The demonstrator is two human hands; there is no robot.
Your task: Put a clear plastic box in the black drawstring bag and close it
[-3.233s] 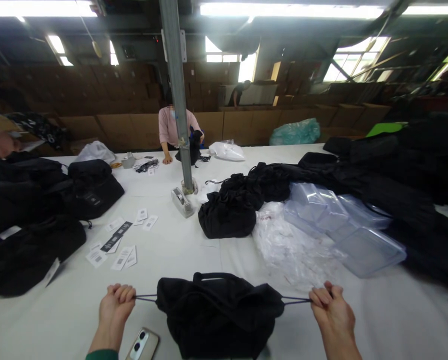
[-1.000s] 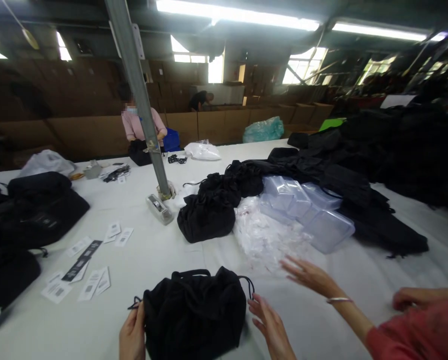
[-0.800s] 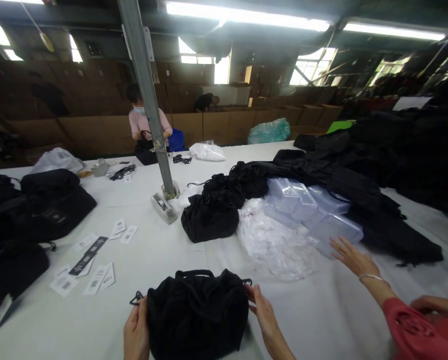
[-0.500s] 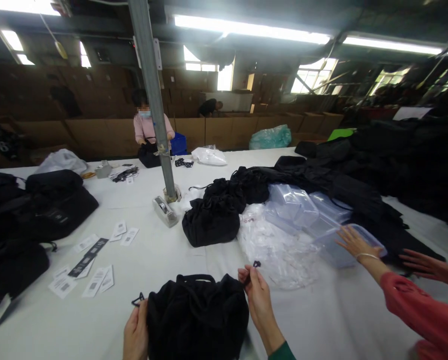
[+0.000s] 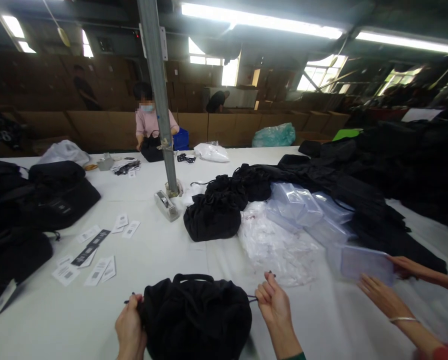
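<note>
Black drawstring bag [image 5: 197, 320] on the white table [image 5: 171, 255], parked right between two hands.
Left hand [image 5: 129, 325] is up against the bag's left side, fingers pinched around the left cord end [image 5: 126, 301], can't tell if they've got cloth too. Right hand [image 5: 274, 302] sits just off the other side, fingers closed on the right cord [image 5: 252, 299], pulled out from the bag.

The bottom edge cuts off my black bag [image 5: 198, 320]; my left hand [image 5: 130, 327] hides most of the cord [image 5: 126, 302] on its side. A grey post [image 5: 158, 95] covers part of the person in pink [image 5: 147, 123]. I cannot read the white tags [image 5: 98, 272], their print too small.
</note>
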